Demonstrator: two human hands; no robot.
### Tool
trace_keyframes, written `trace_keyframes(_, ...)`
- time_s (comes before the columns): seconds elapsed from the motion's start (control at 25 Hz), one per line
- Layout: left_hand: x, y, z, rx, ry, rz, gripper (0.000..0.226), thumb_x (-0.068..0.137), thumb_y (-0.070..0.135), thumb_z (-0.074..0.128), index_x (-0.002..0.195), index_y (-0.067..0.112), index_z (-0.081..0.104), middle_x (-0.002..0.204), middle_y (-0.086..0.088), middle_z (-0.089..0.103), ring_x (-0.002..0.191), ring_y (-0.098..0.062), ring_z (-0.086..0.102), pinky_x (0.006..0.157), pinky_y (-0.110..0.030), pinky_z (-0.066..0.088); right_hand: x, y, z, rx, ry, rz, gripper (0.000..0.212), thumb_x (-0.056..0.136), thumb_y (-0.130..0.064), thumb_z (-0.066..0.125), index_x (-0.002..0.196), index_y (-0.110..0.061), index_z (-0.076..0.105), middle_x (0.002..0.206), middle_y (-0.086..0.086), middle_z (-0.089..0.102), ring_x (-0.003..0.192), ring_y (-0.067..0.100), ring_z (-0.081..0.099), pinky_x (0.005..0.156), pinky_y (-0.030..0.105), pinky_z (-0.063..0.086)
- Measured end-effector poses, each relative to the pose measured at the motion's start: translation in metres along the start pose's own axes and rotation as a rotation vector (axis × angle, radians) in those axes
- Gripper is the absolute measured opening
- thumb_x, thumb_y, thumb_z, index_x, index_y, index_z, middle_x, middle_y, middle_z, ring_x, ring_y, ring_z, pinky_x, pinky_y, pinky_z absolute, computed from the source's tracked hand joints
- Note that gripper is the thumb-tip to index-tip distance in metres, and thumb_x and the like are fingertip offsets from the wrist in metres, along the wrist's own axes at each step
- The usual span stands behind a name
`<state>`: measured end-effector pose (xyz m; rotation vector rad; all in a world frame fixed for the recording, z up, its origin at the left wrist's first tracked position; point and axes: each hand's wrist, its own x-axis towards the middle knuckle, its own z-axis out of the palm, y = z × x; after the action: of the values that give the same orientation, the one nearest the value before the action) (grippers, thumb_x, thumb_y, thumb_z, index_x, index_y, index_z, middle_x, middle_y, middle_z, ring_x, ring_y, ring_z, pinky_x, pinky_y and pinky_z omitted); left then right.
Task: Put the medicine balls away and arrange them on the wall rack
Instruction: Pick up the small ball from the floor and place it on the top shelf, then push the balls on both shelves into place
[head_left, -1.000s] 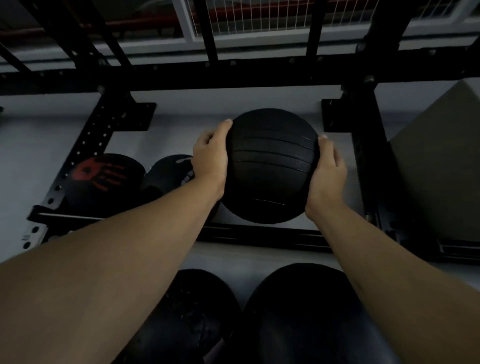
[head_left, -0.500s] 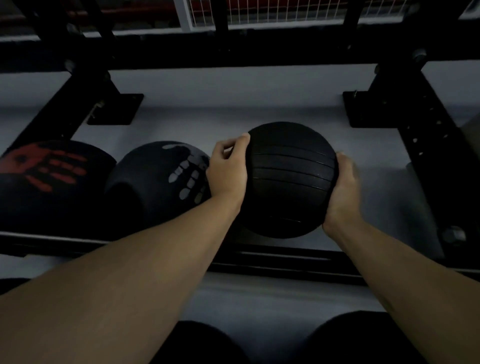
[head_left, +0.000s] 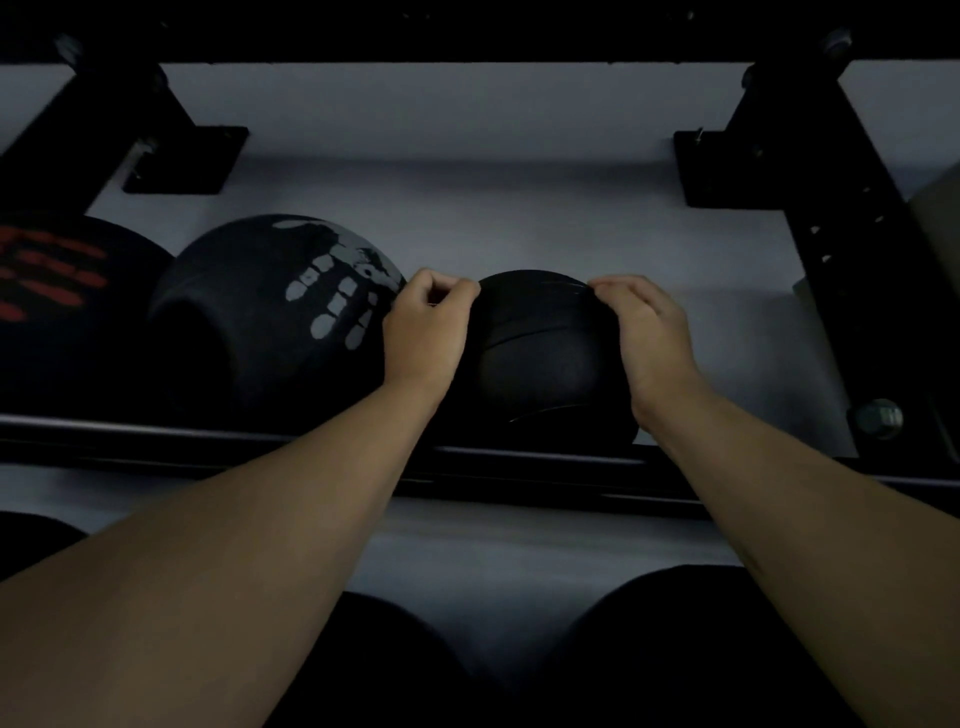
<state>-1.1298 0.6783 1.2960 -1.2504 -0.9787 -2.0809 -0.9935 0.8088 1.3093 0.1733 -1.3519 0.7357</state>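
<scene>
A black ribbed medicine ball (head_left: 540, 364) rests low on the wall rack's black rail (head_left: 519, 467), against the grey wall. My left hand (head_left: 426, 332) grips its left side and my right hand (head_left: 647, 338) grips its right side, fingers curled over the top. Just left of it sits a black ball with a grey handprint (head_left: 275, 317), close to my left hand. Further left, a black ball with a red handprint (head_left: 57, 291) is cut off by the frame edge.
Black perforated uprights (head_left: 852, 249) and wall brackets (head_left: 187, 156) frame the shelf bay; rail space stays open to the right of the held ball. Two dark balls (head_left: 691, 649) lie on the lower level beneath my arms. A grey block (head_left: 940, 223) stands at far right.
The ribbed ball has come down from mid-air onto the rail beside the grey-handprint ball. My hands slid from its sides up toward its top.
</scene>
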Motion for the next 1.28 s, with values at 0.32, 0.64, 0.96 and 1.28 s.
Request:
trace_keyframes(0.32, -0.008, 0.004, 0.001, 0.259, -0.11, 0.105, 0.024, 0.108, 0.041, 0.049, 0.111, 0.02, 0.059, 0.126, -0.001, 0.065, 0.107, -0.011, 0.059, 0.086, -0.021, 0.04, -0.012, -0.006, 0.002, -0.269, -0.115, -0.028, 0.041, 0.099, -0.059, 0.049, 0.125, -0.036, 0.07, 0.143, 0.004, 0.056, 0.128, 0.024, 0.058, 0.109, 0.035, 0.043)
trace_keyframes(0.64, -0.025, 0.029, -0.026, 0.597, -0.312, 0.126, 0.05, 0.111, 0.046, 0.041, 0.152, 0.02, 0.053, 0.155, -0.004, 0.055, 0.143, -0.021, 0.052, 0.11, -0.031, 0.039, -0.049, -0.02, -0.021, -0.551, -0.236, -0.117, 0.058, 0.107, -0.055, 0.04, 0.16, -0.032, 0.04, 0.16, 0.011, 0.041, 0.147, 0.034, 0.043, 0.118, 0.044, 0.035)
trace_keyframes(0.96, -0.077, 0.059, -0.034, 0.694, -0.333, 0.126, 0.053, 0.101, 0.037, 0.064, 0.152, 0.023, 0.055, 0.157, -0.002, 0.05, 0.124, -0.01, 0.048, 0.099, -0.028, 0.037, -0.085, -0.056, -0.075, -0.685, -0.367, -0.137, 0.048, 0.104, -0.045, 0.052, 0.149, -0.029, 0.053, 0.147, 0.01, 0.054, 0.131, 0.033, 0.058, 0.112, 0.047, 0.047)
trace_keyframes(1.28, -0.125, 0.119, -0.055, 0.619, -0.466, 0.087, 0.046, 0.1, 0.034, 0.067, 0.143, 0.021, 0.063, 0.15, -0.004, 0.06, 0.133, -0.019, 0.058, 0.101, -0.028, 0.042, -0.136, -0.134, -0.099, -0.829, -0.369, -0.11, 0.045, 0.103, -0.045, 0.054, 0.145, -0.03, 0.056, 0.143, 0.008, 0.059, 0.132, 0.03, 0.058, 0.106, 0.038, 0.044)
